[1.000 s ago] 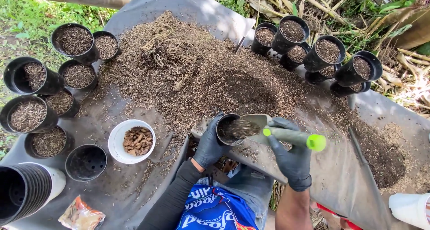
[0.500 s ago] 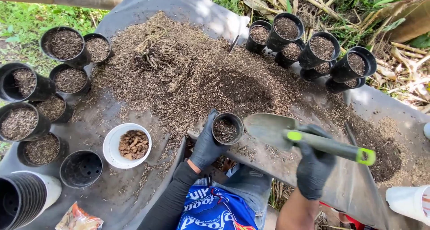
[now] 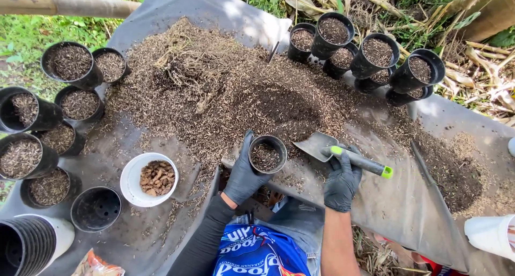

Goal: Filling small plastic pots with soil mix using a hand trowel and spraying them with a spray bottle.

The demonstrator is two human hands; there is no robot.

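Observation:
My left hand [image 3: 244, 174], in a black glove, grips a small black plastic pot [image 3: 267, 154] partly filled with dark potting mix, held upright just above the grey sheet [image 3: 397, 201]. In my right hand [image 3: 341, 180], also gloved, is a metal trowel [image 3: 321, 146] with a green-tipped handle; its empty blade rests low beside the pot, pointing toward the big heap of brown mix [image 3: 225, 93].
Filled black pots stand at the left [image 3: 70, 64] and at the back right [image 3: 375, 53]. A white bowl of brown chunks [image 3: 150, 179], an empty black pot [image 3: 96, 209] and a stack of pots [image 3: 24, 246] sit near left. A white container [image 3: 491, 235] is at right.
The trowel tipped its mix into the pot, then swung away to the right and came down beside the pot with an empty blade. The pot stayed in my left hand.

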